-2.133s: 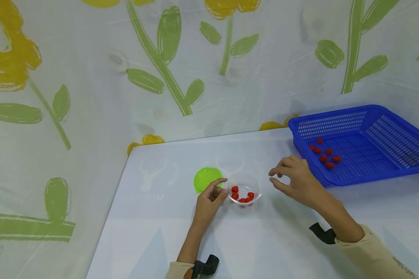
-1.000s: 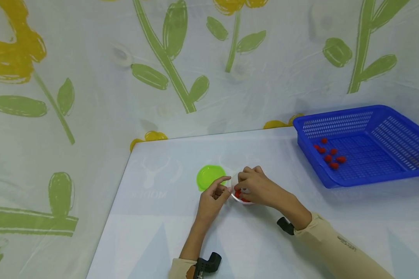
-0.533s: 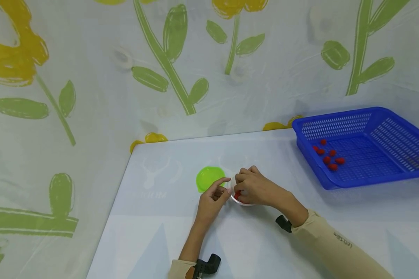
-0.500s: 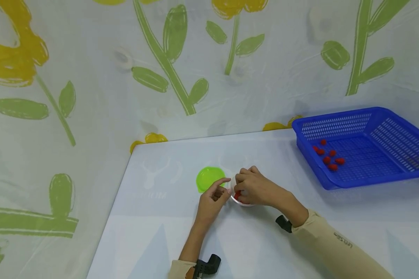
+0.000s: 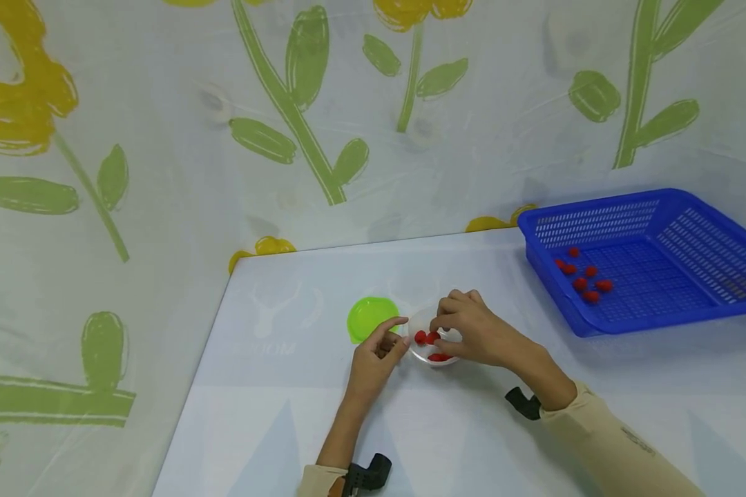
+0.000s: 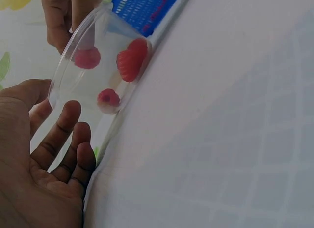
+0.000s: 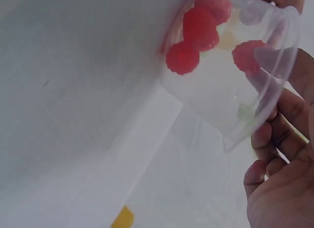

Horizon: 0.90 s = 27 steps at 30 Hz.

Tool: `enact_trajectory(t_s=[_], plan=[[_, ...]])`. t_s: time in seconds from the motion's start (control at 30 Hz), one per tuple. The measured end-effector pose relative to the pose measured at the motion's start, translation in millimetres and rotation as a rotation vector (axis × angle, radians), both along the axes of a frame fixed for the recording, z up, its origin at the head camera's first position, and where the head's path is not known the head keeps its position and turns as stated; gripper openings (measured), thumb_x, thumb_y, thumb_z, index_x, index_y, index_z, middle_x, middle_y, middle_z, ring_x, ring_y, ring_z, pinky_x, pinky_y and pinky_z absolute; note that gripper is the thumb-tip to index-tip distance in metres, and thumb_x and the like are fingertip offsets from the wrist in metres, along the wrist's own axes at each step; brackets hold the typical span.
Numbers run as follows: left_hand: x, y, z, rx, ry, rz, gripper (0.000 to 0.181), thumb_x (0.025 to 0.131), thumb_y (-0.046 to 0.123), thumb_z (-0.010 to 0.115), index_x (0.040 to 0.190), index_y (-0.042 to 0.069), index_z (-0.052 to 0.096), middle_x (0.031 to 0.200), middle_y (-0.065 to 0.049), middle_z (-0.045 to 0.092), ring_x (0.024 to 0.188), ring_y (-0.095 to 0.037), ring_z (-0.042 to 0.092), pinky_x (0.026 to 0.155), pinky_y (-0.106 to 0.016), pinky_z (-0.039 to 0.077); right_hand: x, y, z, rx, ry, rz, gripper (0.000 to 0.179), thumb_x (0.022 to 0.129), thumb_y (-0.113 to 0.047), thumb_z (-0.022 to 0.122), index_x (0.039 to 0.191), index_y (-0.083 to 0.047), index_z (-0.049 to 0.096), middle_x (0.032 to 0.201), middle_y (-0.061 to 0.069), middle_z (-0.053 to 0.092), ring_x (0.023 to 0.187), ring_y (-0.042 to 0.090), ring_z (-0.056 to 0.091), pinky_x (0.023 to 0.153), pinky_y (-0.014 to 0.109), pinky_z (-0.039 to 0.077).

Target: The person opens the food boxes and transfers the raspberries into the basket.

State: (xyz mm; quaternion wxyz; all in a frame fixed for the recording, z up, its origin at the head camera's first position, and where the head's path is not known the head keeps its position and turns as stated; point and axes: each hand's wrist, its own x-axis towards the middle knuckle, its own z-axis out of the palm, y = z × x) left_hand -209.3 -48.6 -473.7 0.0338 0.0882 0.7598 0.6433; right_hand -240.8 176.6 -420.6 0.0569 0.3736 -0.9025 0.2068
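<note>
A clear plastic cup (image 5: 419,355) stands on the table with several red raspberries (image 6: 131,61) in its bottom. My right hand (image 5: 479,335) reaches over the cup's right side. Its thumb and fingertips pinch one raspberry (image 7: 247,56) just inside the rim, above the others. At the cup's left side is my left hand (image 5: 373,362), its thumb and index fingertips touching the outside of the rim. The other fingers (image 6: 59,134) of that hand hang loosely curved beside the cup. Behind the left fingertips lies a bright green lid (image 5: 368,317).
A blue slotted basket (image 5: 665,241) sits at the right rear of the white table (image 5: 298,407). More raspberries (image 5: 590,271) lie in its left part. A flower-printed sheet (image 5: 193,172) hangs behind and left of the table.
My right hand came from beside the basket into the cup, then drew back slightly up and right. Raspberries in the cup have shifted. My left hand stays at the rim.
</note>
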Motion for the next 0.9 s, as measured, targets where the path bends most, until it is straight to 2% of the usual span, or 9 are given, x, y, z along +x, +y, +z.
enact_trajectory(t_s=[0.13, 0.23, 0.57, 0.73, 0.9], plan=[[-0.4, -1.4, -2.7, -0.002, 0.013, -0.004, 0.034, 0.096, 0.025, 0.070, 0.130, 0.022, 0.066, 0.088, -0.003, 0.065, 0.074, -0.017, 0.055, 0.067, -0.022, 0.046, 1.5, 8, 7.5, -0.028, 0.019, -0.028, 0.018, 0.076, -0.016, 0.088, 0.090, -0.017, 0.077, 0.086, -0.004, 0.058, 0.088, 0.012, 0.048, 0.076, 0.036, 0.033], [-5.6, -2.4, -18.9, -0.006, 0.023, 0.000, 0.034, 0.095, 0.033, 0.071, 0.128, 0.031, 0.066, 0.088, 0.002, 0.065, 0.074, -0.016, 0.056, 0.067, -0.023, 0.047, 2.6, 15, 15.0, -0.036, 0.029, -0.055, 0.020, 0.075, -0.015, 0.088, 0.091, -0.017, 0.077, 0.087, -0.005, 0.059, 0.089, 0.012, 0.048, 0.076, 0.037, 0.034], [-6.2, -2.2, -20.1, -0.007, 0.016, 0.004, 0.034, 0.093, 0.038, 0.072, 0.127, 0.035, 0.066, 0.088, 0.002, 0.065, 0.076, -0.017, 0.056, 0.067, -0.023, 0.047, 6.2, 45, 30.7, -0.097, 0.095, -0.118, 0.024, 0.071, -0.008, 0.089, 0.090, -0.018, 0.077, 0.085, -0.010, 0.058, 0.090, 0.012, 0.048, 0.075, 0.037, 0.035], [-5.7, -2.0, -18.8, -0.016, 0.009, 0.003, 0.034, 0.094, 0.039, 0.071, 0.127, 0.036, 0.065, 0.089, 0.002, 0.065, 0.077, -0.017, 0.057, 0.068, -0.023, 0.048, 6.6, 65, 39.1, -0.128, 0.175, -0.123, 0.027, 0.069, -0.004, 0.090, 0.088, -0.018, 0.077, 0.084, -0.011, 0.056, 0.087, 0.011, 0.047, 0.071, 0.034, 0.029], [-5.3, -2.1, -18.8, -0.022, 0.002, 0.005, 0.035, 0.094, 0.035, 0.071, 0.129, 0.032, 0.065, 0.089, 0.002, 0.065, 0.077, -0.017, 0.057, 0.069, -0.023, 0.049, 8.5, 85, 52.5, -0.145, 0.208, -0.168, 0.029, 0.067, -0.002, 0.090, 0.088, -0.017, 0.076, 0.084, -0.009, 0.057, 0.084, 0.012, 0.044, 0.070, 0.035, 0.025]])
